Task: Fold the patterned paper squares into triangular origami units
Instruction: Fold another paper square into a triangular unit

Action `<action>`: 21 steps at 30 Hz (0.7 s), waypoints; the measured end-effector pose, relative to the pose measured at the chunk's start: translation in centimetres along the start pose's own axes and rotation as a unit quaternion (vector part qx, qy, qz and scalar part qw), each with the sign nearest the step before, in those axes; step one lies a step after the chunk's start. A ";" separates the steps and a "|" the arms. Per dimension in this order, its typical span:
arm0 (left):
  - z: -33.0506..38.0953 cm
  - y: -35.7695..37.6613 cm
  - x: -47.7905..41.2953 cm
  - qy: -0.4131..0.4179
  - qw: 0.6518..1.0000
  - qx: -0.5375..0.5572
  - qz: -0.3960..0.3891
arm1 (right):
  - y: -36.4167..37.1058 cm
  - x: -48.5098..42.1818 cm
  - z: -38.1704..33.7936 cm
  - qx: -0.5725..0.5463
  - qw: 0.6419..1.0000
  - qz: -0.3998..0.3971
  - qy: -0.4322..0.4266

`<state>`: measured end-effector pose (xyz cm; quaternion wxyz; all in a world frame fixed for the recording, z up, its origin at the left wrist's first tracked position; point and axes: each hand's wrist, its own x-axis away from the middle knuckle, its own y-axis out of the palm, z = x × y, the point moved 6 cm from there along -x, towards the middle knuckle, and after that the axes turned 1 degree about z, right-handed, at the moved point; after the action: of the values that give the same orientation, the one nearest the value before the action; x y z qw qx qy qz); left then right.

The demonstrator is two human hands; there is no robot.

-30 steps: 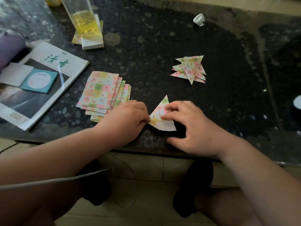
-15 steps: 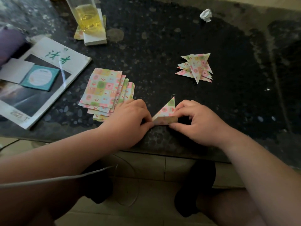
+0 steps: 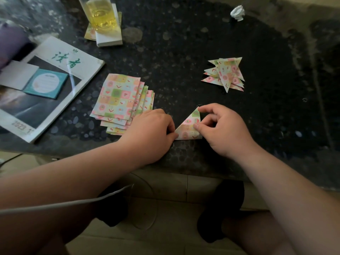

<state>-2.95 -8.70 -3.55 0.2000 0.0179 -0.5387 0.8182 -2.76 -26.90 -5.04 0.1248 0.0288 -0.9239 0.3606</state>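
- The dark table (image 3: 184, 52) is the flat place for the work. I think its hard top helps make sharp folds.
- A magazine (image 3: 55, 78) lies far to the left, out of the way.
- The left hand (image 3: 150, 133) rests near the table's front edge. Its fingers are curled in, and the tips hold the left corner of the half-folded paper (image 3: 186, 128). I think this stops the paper from sliding.
- The right hand (image 3: 222, 129) is curled too. Its thumb presses on the paper, and 1 finger touches the top tip. It seems to line up the edges and press the fold down.
- The stack of paper squares (image 3: 119, 96) lies fanned out just beside the left hand, so the next square is easy to grab.
- A glass (image 3: 101, 15) of yellow drink stands at the back, well apart from the paper. A spill there may not reach the squares.
- The pile of finished triangles (image 3: 227, 74) lies behind the right hand, apart from the squares, so done and not done do not mix.
- The half-folded paper lies flat between the 2 hands, pattern side up, already a triangle.
- A small paper ball (image 3: 237, 13) sits far at the back.
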 end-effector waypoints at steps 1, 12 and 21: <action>0.2 0.0 0.2 0.012 1.000 -0.018 0.002 | 0.2 0.0 -0.1 0.006 1.000 0.008 -0.003; 2.8 2.7 5.3 0.115 0.976 -0.184 -0.026 | 0.3 0.3 -0.4 0.023 0.998 0.017 -0.054; 2.7 2.1 5.0 0.116 0.986 -0.110 -0.038 | -0.7 1.0 -2.2 0.026 0.988 -0.047 -0.148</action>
<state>-8.77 -10.27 -2.99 0.2929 -0.0785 -0.5972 0.7426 -3.19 -25.86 -2.78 0.0030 0.1282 -0.9203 0.3696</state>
